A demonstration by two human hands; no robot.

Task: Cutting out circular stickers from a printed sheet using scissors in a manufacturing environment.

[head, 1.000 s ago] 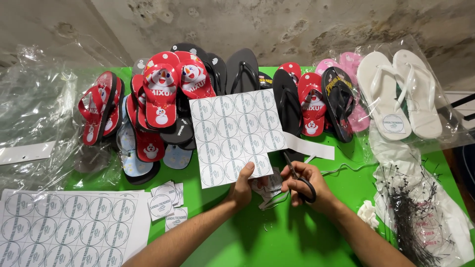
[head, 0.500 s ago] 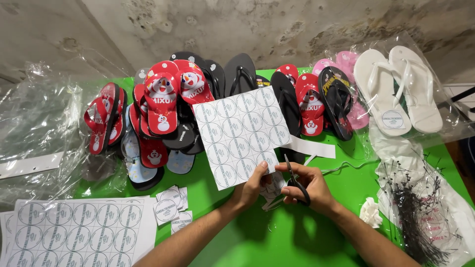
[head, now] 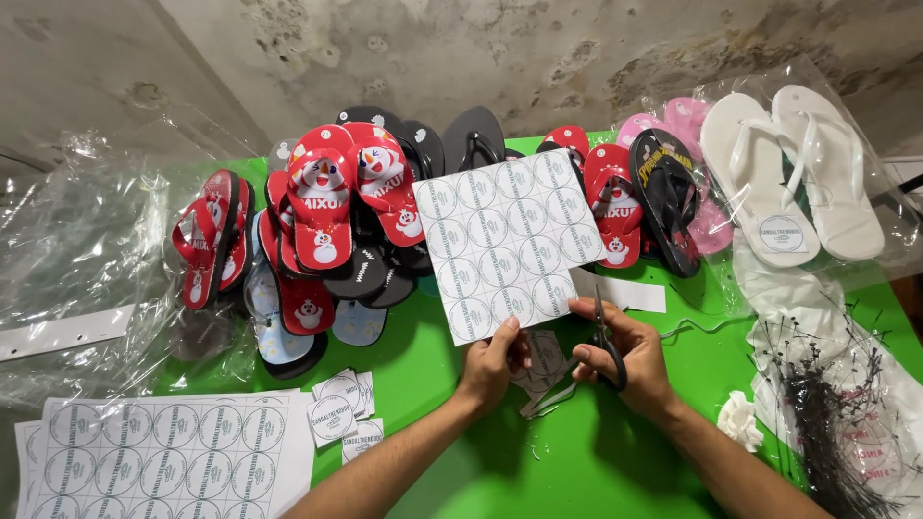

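Sticker sheet [head: 507, 245] has tilted; scissors [head: 603, 336] now reach its edge.

White sheet of round labels [head: 507, 245] held upright mid-table; another sheet [head: 163, 457] flat lower left, cut square labels [head: 338, 416] beside it.

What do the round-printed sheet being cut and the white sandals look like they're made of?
Sheet: thin matte white paper, probably sticker stock; it stands stiff yet slightly curved in the left hand.
White sandals: likely foam rubber, with a smooth dull surface and moulded straps, inside a glossy clear plastic bag.
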